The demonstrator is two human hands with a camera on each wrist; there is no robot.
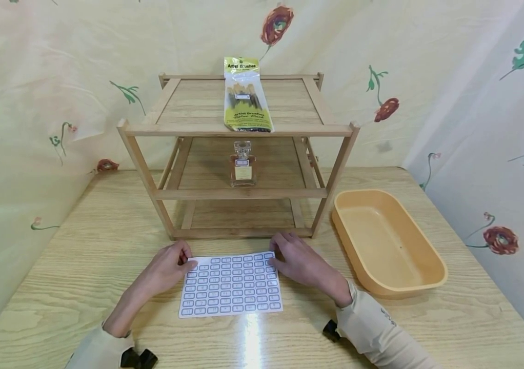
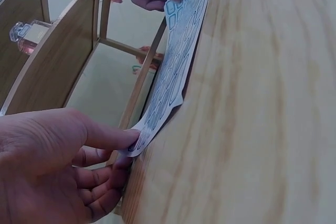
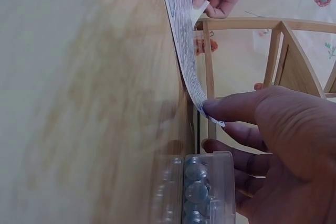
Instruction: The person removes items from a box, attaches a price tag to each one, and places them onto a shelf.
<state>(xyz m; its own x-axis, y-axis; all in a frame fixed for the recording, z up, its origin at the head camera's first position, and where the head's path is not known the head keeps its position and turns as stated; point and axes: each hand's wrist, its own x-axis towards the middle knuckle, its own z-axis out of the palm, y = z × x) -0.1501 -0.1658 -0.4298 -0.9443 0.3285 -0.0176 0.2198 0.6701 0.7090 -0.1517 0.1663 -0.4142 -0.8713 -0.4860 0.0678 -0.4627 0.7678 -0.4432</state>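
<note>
A white sheet of printed number labels [image 1: 232, 287] lies in front of the wooden rack, its far edge raised from the table. My left hand [image 1: 165, 269] pinches its far left corner between thumb and fingers; the left wrist view shows the thumb [image 2: 113, 136] on top. At the far right corner, my right hand [image 1: 301, 259] pinches the sheet, thumb [image 3: 231, 107] on the printed side. Several labels are gone at the upper left. Beside the right hand, a clear plastic box [image 3: 223, 182] of shiny round beads shows in the right wrist view only.
The three-tier wooden rack [image 1: 243, 193] stands behind the sheet. A labelled brush pack [image 1: 247, 97] lies on its top tier, and a labelled perfume bottle [image 1: 243, 166] stands on the middle one. An orange-yellow plastic basin [image 1: 391, 246] sits at the right.
</note>
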